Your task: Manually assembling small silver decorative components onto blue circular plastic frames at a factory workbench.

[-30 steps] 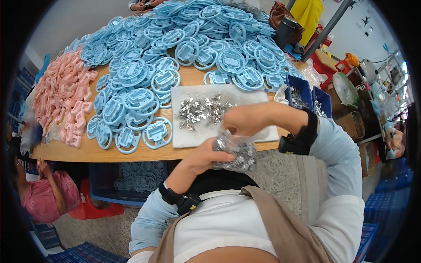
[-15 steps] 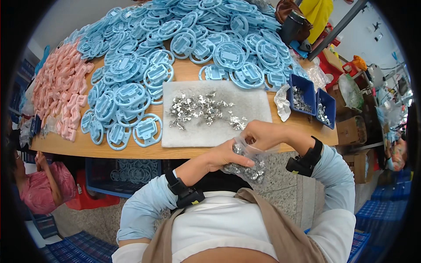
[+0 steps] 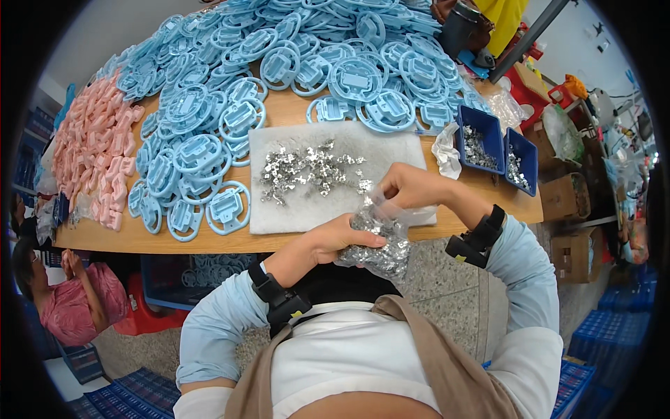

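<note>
A clear plastic bag (image 3: 384, 246) full of small shiny metal pieces is held in front of me at the table's near edge. My left hand (image 3: 340, 239) grips the bag's body, thumb lying across its front. At the bag's upper end my right hand (image 3: 405, 188) has its fingers closed on the plastic; its fingertips are partly hidden. Just beyond the bag, a white pad (image 3: 279, 222) lies flat on the table. Loose metal pieces (image 3: 307, 170) are scattered over the pad's middle and left, some close to my right hand.
Light blue ring-shaped plastic parts (image 3: 354, 78) are heaped across the table's back and left. Pink plastic parts (image 3: 94, 150) cover the far left. Two dark blue bins (image 3: 481, 164) with metal pieces stand right of the pad, beside a crumpled white paper (image 3: 447, 150). Another person (image 3: 77, 297) sits at left.
Both hands have shifted slightly left with the bag, and the right hand has risen toward the pad. The bag's upper end is pulled up and its body sits more upright.
</note>
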`<state>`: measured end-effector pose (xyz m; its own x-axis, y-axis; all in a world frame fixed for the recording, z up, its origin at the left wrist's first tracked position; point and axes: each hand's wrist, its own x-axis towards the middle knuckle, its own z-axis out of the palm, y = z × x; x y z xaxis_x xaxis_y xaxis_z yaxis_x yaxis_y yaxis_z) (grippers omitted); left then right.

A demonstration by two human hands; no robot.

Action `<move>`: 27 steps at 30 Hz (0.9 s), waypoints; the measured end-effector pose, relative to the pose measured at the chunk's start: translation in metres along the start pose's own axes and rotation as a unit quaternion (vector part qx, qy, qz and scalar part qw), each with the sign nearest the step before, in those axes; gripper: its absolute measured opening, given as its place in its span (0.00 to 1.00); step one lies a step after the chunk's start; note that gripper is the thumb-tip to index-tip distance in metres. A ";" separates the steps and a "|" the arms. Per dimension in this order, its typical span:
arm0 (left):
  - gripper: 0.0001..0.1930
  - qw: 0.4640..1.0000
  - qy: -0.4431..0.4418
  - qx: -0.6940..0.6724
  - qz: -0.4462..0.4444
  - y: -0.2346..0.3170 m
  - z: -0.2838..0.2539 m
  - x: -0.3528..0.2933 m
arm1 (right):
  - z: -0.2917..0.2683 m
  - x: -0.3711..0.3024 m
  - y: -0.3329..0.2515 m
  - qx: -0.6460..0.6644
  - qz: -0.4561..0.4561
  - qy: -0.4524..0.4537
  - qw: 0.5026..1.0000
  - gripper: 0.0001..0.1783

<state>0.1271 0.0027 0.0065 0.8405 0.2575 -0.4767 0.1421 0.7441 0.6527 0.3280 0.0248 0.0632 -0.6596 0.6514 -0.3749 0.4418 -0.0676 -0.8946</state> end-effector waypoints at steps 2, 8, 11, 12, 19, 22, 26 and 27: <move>0.25 1.000 -0.004 -0.013 -0.013 0.002 0.000 -0.002 | -0.005 -0.002 0.003 0.012 0.003 0.019 1.000 0.11; 0.28 0.999 -0.001 -0.037 0.035 -0.004 -0.003 -0.004 | -0.020 -0.005 0.005 0.015 0.019 0.083 0.996 0.13; 0.31 0.998 -0.001 -0.039 0.046 -0.008 -0.006 -0.007 | -0.029 -0.007 0.004 -0.005 0.038 0.125 0.991 0.13; 0.32 0.998 -0.001 -0.041 0.046 -0.008 -0.006 -0.009 | -0.031 -0.007 0.003 0.006 0.051 0.146 0.988 0.14; 0.31 0.998 0.019 -0.045 0.029 0.000 -0.003 -0.022 | -0.034 0.002 0.029 -0.196 -0.050 0.212 0.956 0.13; 0.29 0.998 0.023 -0.041 0.033 0.001 -0.003 -0.024 | -0.037 -0.001 0.016 -0.249 -0.083 0.227 0.938 0.13; 0.28 0.999 0.016 -0.030 0.038 0.001 -0.006 -0.021 | -0.029 0.003 0.009 -0.121 -0.055 0.084 0.987 0.11; 0.28 0.999 0.013 -0.025 0.038 0.001 -0.008 -0.019 | -0.022 0.007 0.008 -0.105 -0.057 0.050 0.992 0.11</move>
<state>0.1072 0.0032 0.0117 0.8337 0.3310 -0.4421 0.0511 0.7509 0.6585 0.3404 0.0454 0.0591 -0.6541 0.7178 -0.2385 0.4912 0.1634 -0.8556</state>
